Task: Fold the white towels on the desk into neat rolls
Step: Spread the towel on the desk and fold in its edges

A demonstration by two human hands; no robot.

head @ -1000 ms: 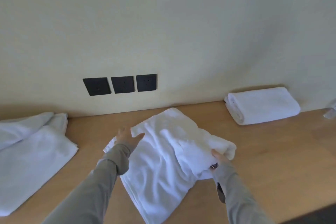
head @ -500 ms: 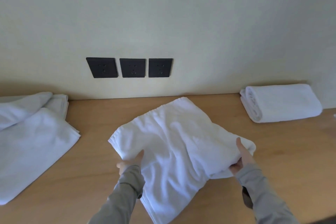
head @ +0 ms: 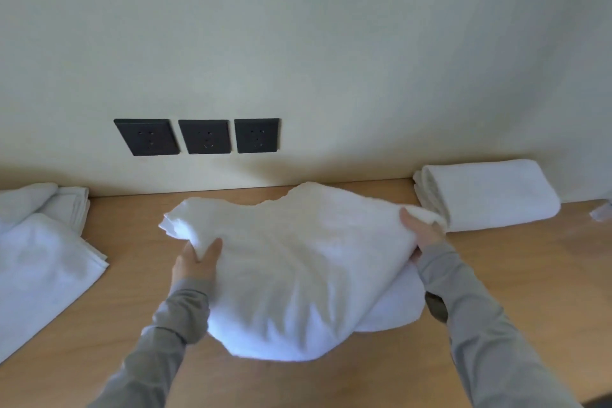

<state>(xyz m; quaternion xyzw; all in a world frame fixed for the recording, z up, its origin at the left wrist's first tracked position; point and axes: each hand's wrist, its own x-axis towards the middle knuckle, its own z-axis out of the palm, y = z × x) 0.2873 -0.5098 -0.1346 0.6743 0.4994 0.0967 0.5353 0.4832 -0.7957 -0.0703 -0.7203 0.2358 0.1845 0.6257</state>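
Lit softly and evenly from an unseen source, rather dim, with a grey-green cast on the wall (head: pixel 331 43) and faint shadow under the lifted towel (head: pixel 298 275) and along the back edge of the desk (head: pixel 530 275). Smeared by motion at the towel's lower hem and both sleeves (head: pixel 480 325). Bowed by the wide lens toward the edges.

This looks like a hotel or guest room. A light wooden desk (head: pixel 546 268) stands flush against a plain cream wall (head: pixel 331 43). Three black power sockets (head: pixel 204 136) sit in a row just above it. A rolled white towel (head: pixel 490 195) and loose white towels (head: pixel 43 262) lie on the desk.
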